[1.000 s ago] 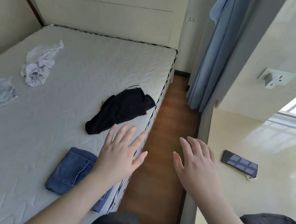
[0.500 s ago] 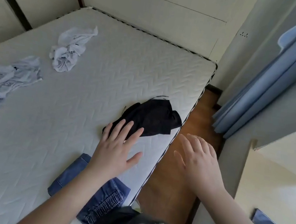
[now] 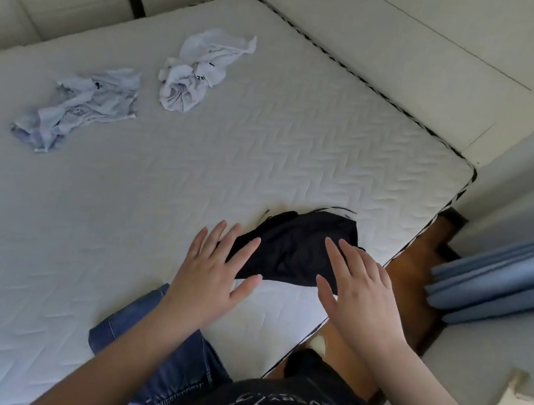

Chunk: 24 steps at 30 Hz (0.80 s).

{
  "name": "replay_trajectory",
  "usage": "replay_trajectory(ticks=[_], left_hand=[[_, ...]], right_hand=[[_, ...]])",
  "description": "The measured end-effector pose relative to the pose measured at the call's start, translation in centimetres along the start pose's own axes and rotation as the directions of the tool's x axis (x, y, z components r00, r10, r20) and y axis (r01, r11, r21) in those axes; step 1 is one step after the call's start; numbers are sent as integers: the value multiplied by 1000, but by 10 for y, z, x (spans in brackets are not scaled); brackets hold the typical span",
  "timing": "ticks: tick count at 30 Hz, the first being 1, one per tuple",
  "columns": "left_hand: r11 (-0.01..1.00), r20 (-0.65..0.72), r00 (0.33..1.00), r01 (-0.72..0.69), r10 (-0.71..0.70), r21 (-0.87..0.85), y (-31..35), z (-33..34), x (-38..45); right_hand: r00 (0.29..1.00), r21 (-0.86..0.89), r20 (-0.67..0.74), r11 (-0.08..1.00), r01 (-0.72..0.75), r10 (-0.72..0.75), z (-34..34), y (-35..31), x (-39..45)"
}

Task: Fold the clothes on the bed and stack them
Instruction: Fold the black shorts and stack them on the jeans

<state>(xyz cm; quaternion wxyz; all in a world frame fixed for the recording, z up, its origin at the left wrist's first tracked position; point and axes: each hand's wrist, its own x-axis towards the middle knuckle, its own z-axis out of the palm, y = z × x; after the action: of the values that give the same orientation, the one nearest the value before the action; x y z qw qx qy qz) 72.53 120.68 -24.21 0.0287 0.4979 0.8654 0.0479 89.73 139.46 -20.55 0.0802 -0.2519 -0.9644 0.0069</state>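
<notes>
Flanking black garment (image 3: 297,245): hands (image 3: 285,281) spread; pale crumpled clothes (image 3: 198,70) beyond.

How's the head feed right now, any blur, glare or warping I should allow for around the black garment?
Head view: daylight is even, with no glare on the mattress; the black garment reads so dark its folds barely show; the left hand and right hand look only slightly soft; wide-angle warping bends the bed edges and wall lines toward the frame borders.

Soft bright daylight from the right, faint shadows, wide-angle bending at edges, slight blur.
</notes>
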Motion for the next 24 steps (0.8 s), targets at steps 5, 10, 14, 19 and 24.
replay_trajectory(ticks=[5, 10, 14, 19, 24], left_hand=[[994, 18, 994, 107, -107, 11, -5, 17, 41], [959, 83, 956, 282, -282, 18, 4, 43, 94], [924, 120, 917, 381, -381, 27, 13, 63, 130], [858, 162, 844, 512, -511, 36, 10, 83, 162], [824, 210, 803, 567, -557, 18, -3, 116, 178]], right_hand=[[997, 53, 38, 996, 72, -74, 28, 27, 69], [950, 108, 173, 963, 246, -262, 60, 61, 143], [910, 147, 205, 931, 335, -360, 82, 91, 196], [836, 173, 281, 882, 438, -471, 122, 112, 250], [726, 211, 400, 827, 520, -559, 174, 101, 278]])
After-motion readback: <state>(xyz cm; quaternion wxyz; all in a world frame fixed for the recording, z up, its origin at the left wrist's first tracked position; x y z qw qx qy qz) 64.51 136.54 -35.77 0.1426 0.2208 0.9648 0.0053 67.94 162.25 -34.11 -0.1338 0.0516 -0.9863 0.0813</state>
